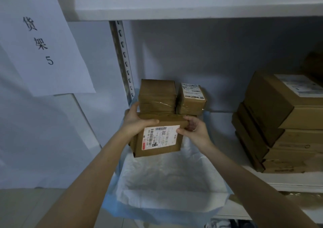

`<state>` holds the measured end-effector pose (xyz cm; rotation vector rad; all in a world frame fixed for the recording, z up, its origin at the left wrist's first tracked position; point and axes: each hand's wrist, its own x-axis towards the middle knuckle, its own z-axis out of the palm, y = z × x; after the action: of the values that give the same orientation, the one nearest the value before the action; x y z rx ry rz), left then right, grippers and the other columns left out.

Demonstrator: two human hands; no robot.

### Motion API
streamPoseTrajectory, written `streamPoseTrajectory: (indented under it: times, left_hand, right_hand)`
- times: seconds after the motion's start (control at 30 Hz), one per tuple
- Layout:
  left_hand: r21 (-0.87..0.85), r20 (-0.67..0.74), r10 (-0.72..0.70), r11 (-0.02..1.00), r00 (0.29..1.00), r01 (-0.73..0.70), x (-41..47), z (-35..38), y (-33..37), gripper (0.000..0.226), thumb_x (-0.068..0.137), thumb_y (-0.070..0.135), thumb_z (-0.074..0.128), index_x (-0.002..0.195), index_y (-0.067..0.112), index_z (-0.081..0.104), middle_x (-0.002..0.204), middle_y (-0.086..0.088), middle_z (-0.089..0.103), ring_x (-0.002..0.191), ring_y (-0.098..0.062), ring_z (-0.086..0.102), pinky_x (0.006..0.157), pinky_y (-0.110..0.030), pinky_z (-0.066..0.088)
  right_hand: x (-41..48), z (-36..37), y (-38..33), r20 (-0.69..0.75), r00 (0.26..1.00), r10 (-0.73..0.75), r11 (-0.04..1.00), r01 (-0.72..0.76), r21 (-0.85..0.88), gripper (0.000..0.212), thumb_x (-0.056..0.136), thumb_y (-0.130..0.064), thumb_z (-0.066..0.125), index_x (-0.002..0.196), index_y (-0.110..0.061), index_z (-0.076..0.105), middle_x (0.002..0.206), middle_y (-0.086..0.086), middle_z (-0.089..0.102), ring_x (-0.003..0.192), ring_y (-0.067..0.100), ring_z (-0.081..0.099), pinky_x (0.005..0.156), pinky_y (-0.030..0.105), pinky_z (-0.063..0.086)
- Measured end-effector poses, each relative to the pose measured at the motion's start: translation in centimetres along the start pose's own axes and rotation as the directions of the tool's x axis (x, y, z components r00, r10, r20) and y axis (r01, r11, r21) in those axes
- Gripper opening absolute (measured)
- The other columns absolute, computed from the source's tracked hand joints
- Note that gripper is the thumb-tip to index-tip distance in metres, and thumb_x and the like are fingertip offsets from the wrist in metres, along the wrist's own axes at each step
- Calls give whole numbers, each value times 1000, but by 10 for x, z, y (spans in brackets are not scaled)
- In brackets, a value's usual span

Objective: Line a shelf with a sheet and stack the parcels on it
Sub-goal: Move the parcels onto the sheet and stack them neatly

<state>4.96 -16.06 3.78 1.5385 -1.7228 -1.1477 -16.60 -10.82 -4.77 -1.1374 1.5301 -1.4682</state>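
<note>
A white sheet with a blue edge (167, 178) lies on the left part of the shelf and hangs over its front. I hold a brown cardboard parcel with a white label (157, 136) just above the sheet. My left hand (138, 121) grips its upper left corner. My right hand (194, 128) grips its upper right corner, thumb on the label. Behind it, at the back of the sheet, stand a taped brown parcel (157, 96) and a smaller labelled parcel (191, 99) side by side.
A stack of several larger cardboard boxes (283, 122) fills the right of the shelf (279, 180). A slotted metal upright (125, 60) stands at the back left. A paper sign with handwriting (40, 39) hangs on the left. Another shelf board (192, 5) runs overhead.
</note>
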Motion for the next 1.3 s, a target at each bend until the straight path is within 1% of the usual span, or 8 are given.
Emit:
streamPoseTrajectory:
  times: [0.07, 0.2, 0.3, 0.5, 0.6, 0.83, 1.03, 1.3]
  left_hand:
    - [92, 88, -28, 996, 996, 20, 6, -6, 3, 121, 38, 50, 88, 143, 31, 32, 139, -5, 39, 117, -26, 55, 99, -46, 48]
    - [509, 189, -80, 860, 979, -28, 7, -5, 4, 107, 61, 27, 86, 147, 32, 23, 141, -7, 24, 134, -30, 29, 108, -41, 37]
    - [587, 196, -66, 807, 978, -63, 8, -4, 10, 106, 65, 18, 82, 149, 30, 18, 141, -8, 22, 135, -31, 24, 106, -40, 38]
    - [486, 158, -171, 871, 972, 74, 20, -8, 10, 107, 43, 33, 82, 138, 28, 34, 131, -6, 28, 126, -30, 38, 101, -44, 46]
    - [468, 67, -193, 873, 979, 140, 17, 0, 10, 110, 37, 43, 79, 136, 24, 36, 132, -9, 29, 129, -30, 35, 103, -44, 44]
    - [608, 151, -241, 787, 959, 102, 1, 7, 15, 130, 54, 68, 78, 151, 24, 3, 154, -14, 7, 143, -33, 15, 111, -44, 31]
    - [568, 209, -234, 819, 949, 77, -6, 18, 1, 133, 48, 79, 71, 151, 32, 2, 156, -6, 17, 143, -29, 17, 112, -42, 26]
    - [387, 100, -268, 898, 958, 211, -15, 23, 0, 126, 52, 56, 80, 149, 32, 4, 153, -12, 18, 138, -36, 29, 109, -44, 36]
  right_hand:
    - [-2, 2, 0, 3, 999, -51, 998, 51, -30, 52, 67, 4, 83, 111, -13, 61, 98, 6, 69, 92, 21, 65, 84, 30, 55]
    - [-4, 5, -3, -23, 992, -124, 990, 122, -69, 49, 68, 7, 81, 105, -16, 60, 90, 1, 67, 82, 14, 64, 73, 17, 53]
    - [-7, 5, -3, -23, 987, -160, 984, 158, -84, 48, 67, 3, 84, 98, -24, 58, 89, 5, 67, 84, 20, 65, 74, 22, 55]
    - [-2, -5, -8, 0, 998, -59, 998, 59, -25, 70, 61, -9, 90, 118, -16, 50, 103, 4, 61, 93, 20, 64, 81, 32, 55]
    - [-3, 0, -6, 57, 997, 43, 992, -36, -119, 59, 70, -14, 85, 117, -11, 51, 108, 5, 62, 104, 24, 62, 88, 35, 54]
    - [-16, 29, -19, 145, 918, 369, 929, -368, -31, 49, 96, -39, 55, 137, -16, 42, 128, 6, 57, 115, 24, 59, 90, 37, 50]
    - [-24, 44, -37, 218, 918, 331, 941, -338, -4, 35, 97, -42, 50, 126, -22, 50, 122, 0, 56, 109, 16, 54, 94, 39, 49]
    - [-35, 46, -39, 266, 932, 247, 969, -232, -88, 40, 98, -36, 52, 134, -20, 51, 122, -3, 54, 113, 13, 52, 90, 29, 45]
